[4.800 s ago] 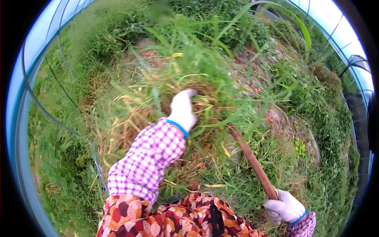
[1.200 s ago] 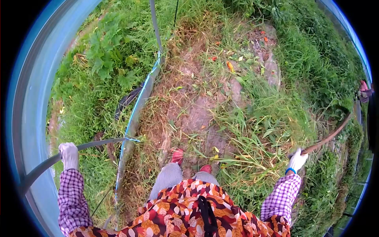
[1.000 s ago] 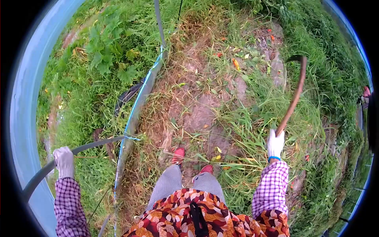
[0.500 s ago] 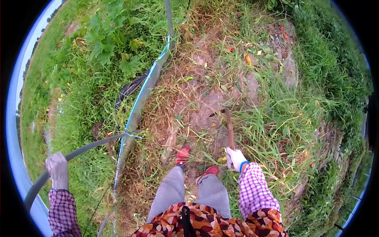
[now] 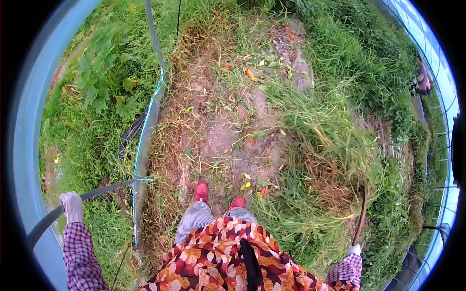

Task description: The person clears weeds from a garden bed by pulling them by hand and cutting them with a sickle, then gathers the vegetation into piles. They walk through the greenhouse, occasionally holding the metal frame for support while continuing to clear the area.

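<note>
My left hand (image 5: 72, 207), in a pale glove, is closed around a grey pipe (image 5: 108, 189) at the left. The pipe slants up to a long sheet edge with blue cord (image 5: 145, 116). At the lower right my gloved right hand (image 5: 354, 250) grips the wooden handle of a sickle (image 5: 361, 216). Its blade is hidden in a heap of cut grass (image 5: 330, 169) just ahead of the handle. My red shoes (image 5: 201, 191) stand on the bare soil strip in the middle.
Orange and red bits (image 5: 249, 73) lie on the soil ahead among grass clippings. Tall weeds (image 5: 359, 68) grow along the right, and broad-leaved plants (image 5: 97, 89) on the left beyond the sheet. Bluish film and curved ribs (image 5: 444, 116) edge the view.
My right hand has swung the sickle right and back toward my body. Grass is now bunched in a heap at the right. My left hand stays on the pipe; the view has shifted.
</note>
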Tool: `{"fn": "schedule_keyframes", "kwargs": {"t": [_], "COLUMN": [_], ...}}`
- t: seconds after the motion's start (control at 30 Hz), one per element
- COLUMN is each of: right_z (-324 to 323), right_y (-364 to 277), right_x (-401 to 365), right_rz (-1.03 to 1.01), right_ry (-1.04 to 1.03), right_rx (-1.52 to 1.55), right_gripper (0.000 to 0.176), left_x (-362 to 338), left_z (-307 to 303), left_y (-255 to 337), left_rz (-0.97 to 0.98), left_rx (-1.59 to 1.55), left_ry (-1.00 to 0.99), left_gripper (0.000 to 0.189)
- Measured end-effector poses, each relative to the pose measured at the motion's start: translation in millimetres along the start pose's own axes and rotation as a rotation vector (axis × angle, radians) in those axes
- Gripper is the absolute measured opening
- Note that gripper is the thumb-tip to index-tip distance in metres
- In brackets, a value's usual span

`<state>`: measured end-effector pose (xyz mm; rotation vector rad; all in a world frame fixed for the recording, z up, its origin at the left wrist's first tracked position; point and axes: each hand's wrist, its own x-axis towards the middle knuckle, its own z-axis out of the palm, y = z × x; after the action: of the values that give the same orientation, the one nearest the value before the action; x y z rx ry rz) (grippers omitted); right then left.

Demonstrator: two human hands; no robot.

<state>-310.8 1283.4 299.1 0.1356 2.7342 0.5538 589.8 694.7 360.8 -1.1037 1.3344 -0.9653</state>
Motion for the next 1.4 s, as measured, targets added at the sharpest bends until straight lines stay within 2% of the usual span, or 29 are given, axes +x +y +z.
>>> {"fn": "schedule_keyframes", "kwargs": {"t": [0.07,0.1,0.13,0.17,0.2,0.23,0.27,0.3,0.4,0.47,0.5,0.53,0.6,0.63,0.67,0.73,0.8,0.9,1.03,1.13,1.2,1.27,1.4], "right_z": [10.3,46.4,10.1,54.6,37.1,60.6,48.5,3.0,24.5,44.8,50.3,41.3,71.8,77.1,103.8,115.6,139.8,168.7,176.8,155.8,146.7,144.6,102.2], "right_y": [-9.0,-0.8,-29.8,-14.6,-31.2,-25.9,-35.4,-68.2,-64.2,-65.7,-64.3,-71.7,-63.9,-66.6,-55.8,-39.7,-16.4,20.0,20.2,-16.1,-35.5,-50.0,-88.9], "right_x": [16.1,60.8,29.6,81.5,62.1,95.6,84.8,21.9,33.3,25.7,14.0,-20.5,-37.3,-50.8,-54.0,-96.8,-118.6,-148.5,-155.0,-160.7,-169.9,-172.6,-159.9], "right_rz": [0.044,0.122,0.069,0.149,0.166,0.202,0.180,0.275,0.211,0.098,0.094,0.119,0.073,0.198,0.141,0.240,0.299,0.388,0.415,0.335,0.181,0.094,-0.024], "right_ry": [-0.059,-0.005,-0.062,-0.012,-0.049,0.033,-0.057,-0.062,-0.107,0.079,-0.003,-0.016,-0.156,-0.303,-0.363,-0.530,-0.652,-0.756,-0.686,-0.515,-0.337,-0.214,-0.123], "right_rx": [0.177,0.436,0.481,0.709,0.915,0.931,1.073,1.212,1.352,0.825,0.685,0.607,0.467,0.422,0.421,0.498,0.571,0.681,0.784,0.813,0.658,0.647,0.650], "right_gripper": [0.053,0.053,0.053,0.054,0.052,0.042,0.033,0.031,0.032,0.042,0.052,0.051,0.048,0.045,0.043,0.040,0.041,0.043,0.045,0.047,0.050,0.051,0.045], "left_x": [2.4,4.2,6.7,10.9,12.4,12.4,13.4,14.9,22.4,26.3,27.4,25.0,25.1,27.7,32.9,36.2,39.0,42.0,52.4,56.5,59.0,59.9,59.2], "left_z": [-0.2,-3.3,-3.4,1.1,3.7,2.5,5.4,10.1,14.2,18.0,14.9,8.1,10.5,18.6,20.2,13.8,19.0,15.4,16.6,19.0,20.2,21.6,31.6], "left_y": [-0.2,-1.1,-0.1,0.9,3.1,2.1,1.9,2.6,7.2,12.0,11.5,9.9,11.8,14.8,15.5,11.3,9.9,7.0,7.4,4.1,1.2,-0.1,0.2], "left_rz": [0.011,0.011,0.016,0.000,-0.003,-0.010,-0.018,-0.023,-0.009,-0.056,-0.062,-0.049,-0.044,-0.049,-0.053,-0.028,-0.111,-0.059,-0.054,-0.054,-0.048,-0.042,-0.022], "left_rx": [0.016,0.003,-0.010,-0.044,-0.050,-0.033,-0.013,-0.017,0.046,0.029,0.021,0.046,0.070,0.058,0.047,0.040,-0.179,-0.053,-0.059,-0.058,-0.061,-0.074,-0.150], "left_ry": [-0.014,-0.049,-0.081,-0.076,-0.050,-0.045,-0.039,-0.009,-0.038,-0.081,-0.066,-0.072,-0.068,-0.077,-0.082,-0.106,-0.124,-0.137,-0.117,-0.103,-0.085,-0.068,-0.005], "left_gripper": [0.012,0.012,0.011,0.012,0.012,0.013,0.015,0.015,0.016,0.017,0.017,0.017,0.018,0.019,0.020,0.020,0.021,0.021,0.020,0.020,0.019,0.019,0.019]}}
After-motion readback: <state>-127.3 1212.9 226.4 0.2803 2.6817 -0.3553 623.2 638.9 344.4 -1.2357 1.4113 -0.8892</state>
